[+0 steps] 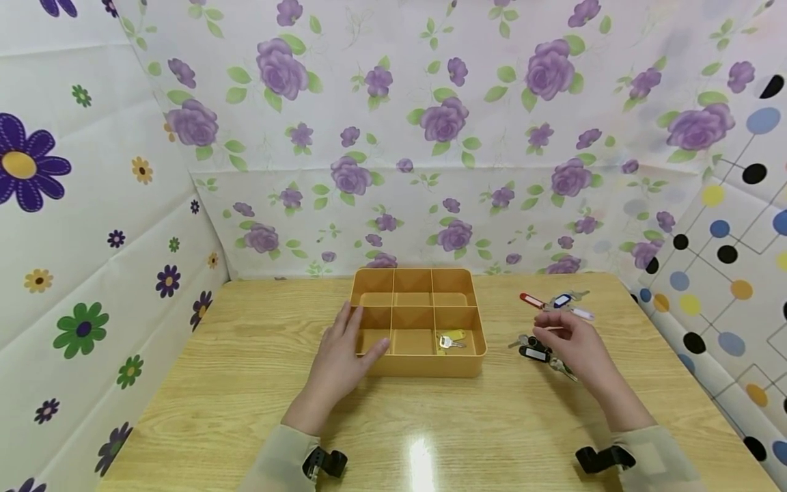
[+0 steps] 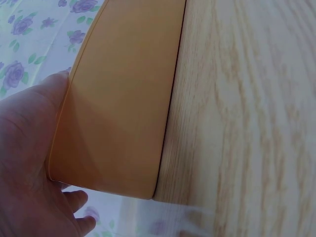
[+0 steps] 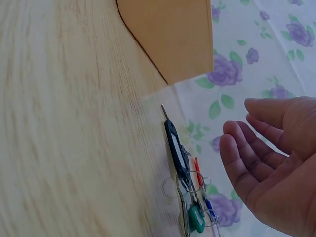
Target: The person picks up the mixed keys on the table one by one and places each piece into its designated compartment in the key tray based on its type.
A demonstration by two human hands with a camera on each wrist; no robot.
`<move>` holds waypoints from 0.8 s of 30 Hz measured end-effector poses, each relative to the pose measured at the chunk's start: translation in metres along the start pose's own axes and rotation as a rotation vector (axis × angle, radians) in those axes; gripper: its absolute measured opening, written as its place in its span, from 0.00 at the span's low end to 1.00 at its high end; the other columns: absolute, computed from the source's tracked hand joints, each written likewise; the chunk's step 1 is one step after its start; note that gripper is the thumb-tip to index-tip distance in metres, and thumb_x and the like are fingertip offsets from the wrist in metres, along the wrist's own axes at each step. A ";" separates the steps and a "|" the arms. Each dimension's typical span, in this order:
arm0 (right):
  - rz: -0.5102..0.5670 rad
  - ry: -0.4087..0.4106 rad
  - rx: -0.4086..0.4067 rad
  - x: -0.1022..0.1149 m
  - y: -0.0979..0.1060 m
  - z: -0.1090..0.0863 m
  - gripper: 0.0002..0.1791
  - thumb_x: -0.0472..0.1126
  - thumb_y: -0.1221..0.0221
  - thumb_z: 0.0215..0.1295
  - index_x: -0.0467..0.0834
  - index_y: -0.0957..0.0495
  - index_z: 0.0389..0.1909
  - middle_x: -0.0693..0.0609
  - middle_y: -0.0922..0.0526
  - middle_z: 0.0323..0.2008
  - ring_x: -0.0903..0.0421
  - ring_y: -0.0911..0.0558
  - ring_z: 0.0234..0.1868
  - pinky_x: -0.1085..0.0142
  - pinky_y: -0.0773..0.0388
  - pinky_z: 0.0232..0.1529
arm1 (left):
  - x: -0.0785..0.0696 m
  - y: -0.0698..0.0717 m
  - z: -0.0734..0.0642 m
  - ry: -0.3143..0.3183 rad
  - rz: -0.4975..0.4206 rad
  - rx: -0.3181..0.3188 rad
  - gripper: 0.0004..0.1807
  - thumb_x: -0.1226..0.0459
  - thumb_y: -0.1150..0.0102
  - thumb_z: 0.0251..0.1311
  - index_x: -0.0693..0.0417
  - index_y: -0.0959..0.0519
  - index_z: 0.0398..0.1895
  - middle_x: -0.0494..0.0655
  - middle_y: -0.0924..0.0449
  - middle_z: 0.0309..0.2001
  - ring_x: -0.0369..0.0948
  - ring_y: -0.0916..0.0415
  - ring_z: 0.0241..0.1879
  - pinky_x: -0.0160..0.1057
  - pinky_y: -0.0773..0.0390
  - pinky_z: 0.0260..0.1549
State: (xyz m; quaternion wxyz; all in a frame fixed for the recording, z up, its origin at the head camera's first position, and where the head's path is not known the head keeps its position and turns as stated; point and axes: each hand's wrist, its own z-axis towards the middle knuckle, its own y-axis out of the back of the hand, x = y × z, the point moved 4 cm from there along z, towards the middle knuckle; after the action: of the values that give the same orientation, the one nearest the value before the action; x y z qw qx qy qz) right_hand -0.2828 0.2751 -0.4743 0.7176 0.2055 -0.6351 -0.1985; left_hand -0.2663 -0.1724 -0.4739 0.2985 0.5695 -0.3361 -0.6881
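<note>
While the left hand point(image 1: 337, 360) and right hand point(image 1: 578, 348) had fingers apart, crowded black-tagged metal keys point(image 1: 535, 354) toward the wooden surface's point(image 1: 492, 424) right edge risked snagging.

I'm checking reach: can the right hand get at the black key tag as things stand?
Probably yes: the right hand looks empty, close to the black key tag, with nothing visible in between.

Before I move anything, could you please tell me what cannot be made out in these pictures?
Head view: any writing on the black tag, too small to read.
Head view: part of the nearer keys, hidden by the right hand.
Left wrist view: the compartments of the orange box, behind its outer wall.
</note>
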 end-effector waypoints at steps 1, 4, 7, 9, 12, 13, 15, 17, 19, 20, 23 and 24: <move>-0.001 0.002 0.007 -0.001 0.000 0.000 0.24 0.51 0.34 0.82 0.39 0.19 0.67 0.41 0.15 0.61 0.51 0.15 0.53 0.66 0.15 0.45 | 0.000 0.000 0.000 -0.003 0.000 -0.003 0.57 0.28 0.45 0.75 0.52 0.50 0.92 0.52 0.64 0.91 0.72 0.53 0.84 0.75 0.45 0.77; -0.013 0.015 0.022 -0.004 0.000 0.000 0.25 0.50 0.34 0.82 0.37 0.20 0.68 0.40 0.15 0.60 0.49 0.15 0.53 0.66 0.16 0.44 | -0.001 0.000 -0.001 -0.006 -0.002 -0.009 0.57 0.28 0.45 0.75 0.53 0.49 0.92 0.52 0.64 0.91 0.73 0.53 0.83 0.76 0.44 0.76; -0.038 0.022 0.031 -0.007 0.001 0.000 0.25 0.49 0.35 0.83 0.37 0.20 0.68 0.41 0.15 0.59 0.48 0.15 0.53 0.67 0.16 0.44 | -0.001 0.000 -0.001 -0.012 -0.006 -0.017 0.56 0.31 0.42 0.75 0.55 0.48 0.91 0.53 0.63 0.91 0.73 0.52 0.83 0.77 0.44 0.76; -0.058 0.022 0.036 -0.010 0.002 0.000 0.24 0.49 0.35 0.83 0.37 0.20 0.68 0.41 0.14 0.59 0.48 0.15 0.54 0.67 0.16 0.45 | -0.002 0.000 -0.001 -0.010 -0.005 -0.014 0.56 0.32 0.42 0.76 0.54 0.49 0.92 0.53 0.64 0.91 0.73 0.53 0.83 0.76 0.45 0.76; -0.075 0.007 0.045 -0.016 0.003 0.001 0.24 0.49 0.35 0.83 0.37 0.19 0.68 0.42 0.14 0.59 0.48 0.15 0.54 0.66 0.16 0.45 | -0.001 0.000 0.000 -0.009 -0.005 -0.007 0.55 0.33 0.42 0.76 0.53 0.49 0.92 0.52 0.64 0.91 0.72 0.54 0.84 0.75 0.46 0.77; -0.080 0.003 0.049 -0.018 0.003 0.001 0.24 0.49 0.35 0.83 0.37 0.19 0.68 0.42 0.13 0.59 0.48 0.15 0.54 0.66 0.15 0.45 | -0.001 0.000 0.000 -0.007 -0.006 -0.004 0.55 0.32 0.42 0.76 0.53 0.49 0.92 0.52 0.64 0.91 0.71 0.54 0.84 0.75 0.46 0.77; -0.093 0.002 0.058 -0.020 0.002 0.002 0.24 0.48 0.35 0.83 0.36 0.19 0.69 0.41 0.13 0.59 0.48 0.15 0.54 0.65 0.15 0.45 | -0.001 0.000 0.000 -0.009 -0.012 -0.003 0.55 0.32 0.42 0.76 0.53 0.49 0.92 0.52 0.64 0.91 0.71 0.54 0.84 0.75 0.46 0.77; -0.112 0.004 0.067 -0.023 0.002 0.002 0.24 0.47 0.34 0.83 0.36 0.19 0.68 0.42 0.12 0.58 0.48 0.15 0.54 0.64 0.15 0.45 | -0.001 0.000 0.000 -0.009 -0.010 -0.002 0.56 0.31 0.43 0.76 0.53 0.49 0.92 0.52 0.64 0.91 0.71 0.54 0.84 0.75 0.46 0.77; -0.135 0.014 0.074 -0.025 0.001 0.002 0.24 0.47 0.33 0.82 0.36 0.18 0.68 0.43 0.12 0.56 0.48 0.15 0.53 0.64 0.16 0.45 | 0.000 0.000 0.000 -0.010 -0.009 -0.005 0.56 0.30 0.44 0.76 0.54 0.49 0.92 0.52 0.64 0.91 0.71 0.54 0.84 0.75 0.45 0.77; -0.146 0.018 0.074 -0.026 0.000 0.002 0.23 0.46 0.33 0.82 0.36 0.18 0.67 0.43 0.12 0.55 0.48 0.15 0.52 0.63 0.16 0.44 | 0.000 0.000 0.000 -0.010 -0.008 -0.007 0.56 0.30 0.44 0.76 0.54 0.49 0.92 0.52 0.64 0.91 0.71 0.53 0.84 0.76 0.45 0.76; -0.161 0.025 0.082 -0.027 0.000 0.003 0.23 0.45 0.31 0.80 0.36 0.18 0.67 0.45 0.12 0.52 0.49 0.15 0.50 0.63 0.17 0.43 | 0.000 -0.001 0.000 -0.009 -0.005 -0.010 0.55 0.31 0.43 0.76 0.54 0.48 0.91 0.52 0.64 0.91 0.72 0.53 0.84 0.76 0.45 0.76; -0.165 0.028 0.086 -0.028 0.000 0.003 0.23 0.44 0.31 0.80 0.36 0.18 0.67 0.45 0.12 0.51 0.50 0.16 0.50 0.62 0.17 0.43 | 0.000 -0.001 0.000 -0.008 -0.005 -0.009 0.55 0.32 0.42 0.76 0.54 0.48 0.91 0.52 0.64 0.91 0.72 0.54 0.84 0.76 0.45 0.76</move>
State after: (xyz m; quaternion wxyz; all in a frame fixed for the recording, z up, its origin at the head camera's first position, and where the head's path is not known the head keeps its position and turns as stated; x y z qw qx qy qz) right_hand -0.2890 0.2900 -0.4974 0.6981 0.2906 -0.6139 -0.2265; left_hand -0.2665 -0.1719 -0.4744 0.2979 0.5663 -0.3326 -0.6928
